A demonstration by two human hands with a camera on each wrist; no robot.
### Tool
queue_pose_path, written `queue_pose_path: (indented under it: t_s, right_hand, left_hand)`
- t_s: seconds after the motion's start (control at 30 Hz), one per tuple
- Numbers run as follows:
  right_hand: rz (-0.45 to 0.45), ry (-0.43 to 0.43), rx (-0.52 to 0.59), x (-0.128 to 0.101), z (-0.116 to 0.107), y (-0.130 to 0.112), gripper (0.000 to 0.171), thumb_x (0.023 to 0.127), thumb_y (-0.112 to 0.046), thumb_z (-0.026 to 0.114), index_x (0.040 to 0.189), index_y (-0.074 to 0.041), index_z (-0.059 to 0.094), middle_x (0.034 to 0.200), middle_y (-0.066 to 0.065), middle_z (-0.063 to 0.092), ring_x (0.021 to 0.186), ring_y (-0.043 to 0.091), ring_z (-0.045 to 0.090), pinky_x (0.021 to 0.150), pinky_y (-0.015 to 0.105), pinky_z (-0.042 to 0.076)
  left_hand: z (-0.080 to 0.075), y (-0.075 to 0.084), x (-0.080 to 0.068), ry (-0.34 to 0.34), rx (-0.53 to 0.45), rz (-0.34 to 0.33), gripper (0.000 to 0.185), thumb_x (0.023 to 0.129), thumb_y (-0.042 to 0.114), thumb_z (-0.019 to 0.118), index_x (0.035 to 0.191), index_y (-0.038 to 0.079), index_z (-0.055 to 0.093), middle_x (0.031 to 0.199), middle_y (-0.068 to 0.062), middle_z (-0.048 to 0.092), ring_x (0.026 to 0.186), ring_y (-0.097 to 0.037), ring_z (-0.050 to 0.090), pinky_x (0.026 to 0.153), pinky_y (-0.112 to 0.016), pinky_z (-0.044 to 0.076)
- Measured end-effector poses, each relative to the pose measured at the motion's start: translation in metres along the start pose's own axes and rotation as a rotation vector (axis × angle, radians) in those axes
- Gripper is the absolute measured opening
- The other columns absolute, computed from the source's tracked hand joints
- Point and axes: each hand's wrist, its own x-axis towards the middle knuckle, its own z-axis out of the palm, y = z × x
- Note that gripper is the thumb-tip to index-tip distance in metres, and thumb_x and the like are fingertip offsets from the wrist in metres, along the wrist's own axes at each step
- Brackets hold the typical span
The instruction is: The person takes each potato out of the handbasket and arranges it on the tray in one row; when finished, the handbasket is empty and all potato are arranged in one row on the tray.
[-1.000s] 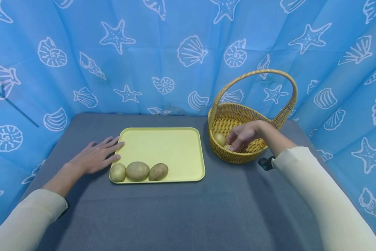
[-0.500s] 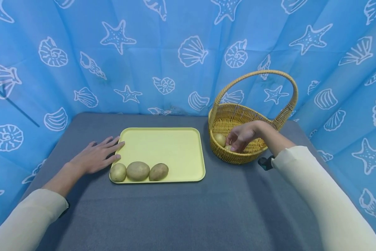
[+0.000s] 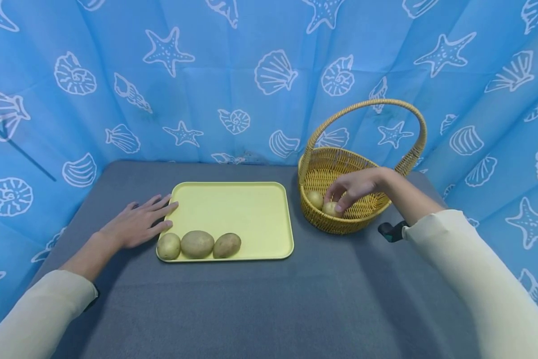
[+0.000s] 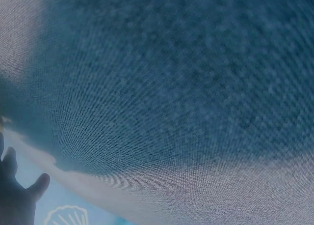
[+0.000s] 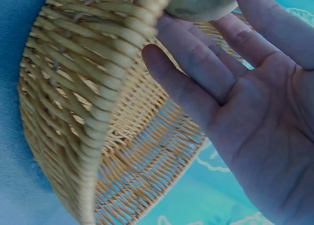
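Grey table (image 3: 251,299); small, seemingly smooth tan potato (image 3: 330,208) in basket (image 3: 340,224).

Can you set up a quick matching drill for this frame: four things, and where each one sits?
Things:
1. Left hand
2. Right hand
3. Row of three brown potatoes
4. Woven wicker basket with arched handle

Places:
A. On the yellow plastic tray, along its near edge
B. On the grey cloth table, right of the tray
C. Flat on the table, fingertips at the tray's left rim
D. Inside the basket, fingers on a potato

Pairs: 1-C, 2-D, 3-A, 4-B
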Motion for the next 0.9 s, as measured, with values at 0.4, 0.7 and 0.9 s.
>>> queue_pose_path:
  t_s: [0.4,0.7,0.9]
  right_hand:
    - [-0.133,0.104,-0.017,-0.018,-0.008,-0.013,0.041,0.094,-0.027,0.07,0.131,-0.011,0.062,0.126,0.005,0.063,0.123,0.025,0.054,0.105,0.047,0.041]
    - [-0.326,0.124,0.045,-0.013,-0.002,-0.03,0.035,0.097,-0.017,0.067,0.131,-0.01,0.062,0.13,0.005,0.062,0.128,0.025,0.051,0.108,0.047,0.038]
    - [-0.385,0.158,0.03,0.003,0.01,-0.046,0.04,0.096,-0.018,0.068,0.134,-0.007,0.06,0.133,0.005,0.061,0.132,0.026,0.049,0.11,0.049,0.039]
  left_hand:
    - [0.0,0.0,0.0,0.003,0.007,-0.002,0.063,0.106,0.05,0.039,0.158,0.014,0.031,0.162,-0.018,0.025,0.147,-0.044,0.021,0.106,-0.074,0.019]
    - [-0.001,0.001,0.0,0.007,0.013,-0.001,0.063,0.106,0.048,0.04,0.157,0.013,0.032,0.162,-0.018,0.025,0.147,-0.044,0.021,0.106,-0.073,0.021]
    - [0.0,-0.001,0.001,0.003,0.009,-0.005,0.064,0.106,0.051,0.038,0.158,0.014,0.031,0.162,-0.017,0.024,0.147,-0.044,0.021,0.106,-0.073,0.02]
